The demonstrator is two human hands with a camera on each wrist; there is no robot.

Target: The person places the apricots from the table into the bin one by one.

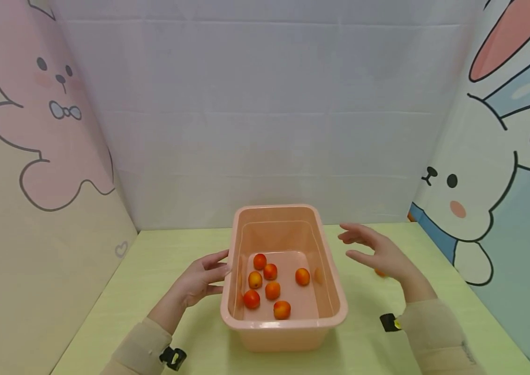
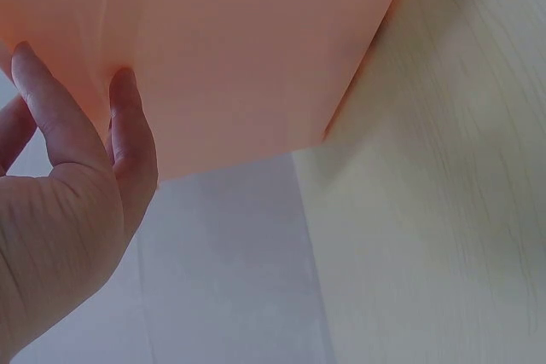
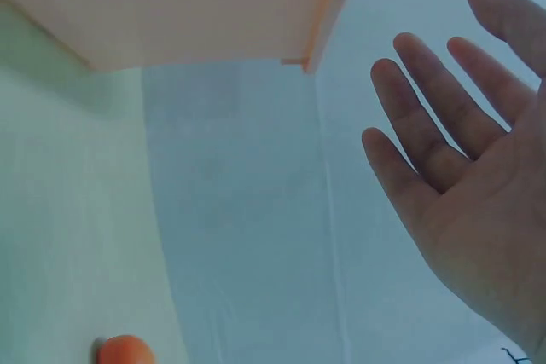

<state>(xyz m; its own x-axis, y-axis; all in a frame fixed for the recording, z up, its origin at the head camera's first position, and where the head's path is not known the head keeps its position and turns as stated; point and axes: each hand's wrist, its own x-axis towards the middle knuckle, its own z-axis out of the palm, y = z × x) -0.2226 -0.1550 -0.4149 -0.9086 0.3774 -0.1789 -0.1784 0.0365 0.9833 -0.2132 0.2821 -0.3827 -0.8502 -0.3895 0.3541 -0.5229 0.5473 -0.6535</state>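
Note:
A pink plastic bin [image 1: 285, 336] stands on the table with several small red-orange tomatoes [image 1: 272, 290] inside, most of them toward its left side. My left hand [image 1: 201, 278] touches the bin's left side near the rim, its fingers mostly straight. Seen from the left wrist, the fingertips [image 2: 124, 83] rest against the outer wall. On the other side, my right hand [image 1: 374, 250] hovers apart from the bin, fingers spread and holding nothing. One loose tomato [image 3: 126, 350] lies on the table, partly hidden behind the right wrist in the head view.
The light yellow-green table [image 1: 180, 245] is enclosed by a white back panel [image 1: 265, 114] and side panels printed with a pink animal [image 1: 63, 140] and a white rabbit [image 1: 461, 192]. A small orange-brown patch [image 1: 410, 216] shows at the back right corner.

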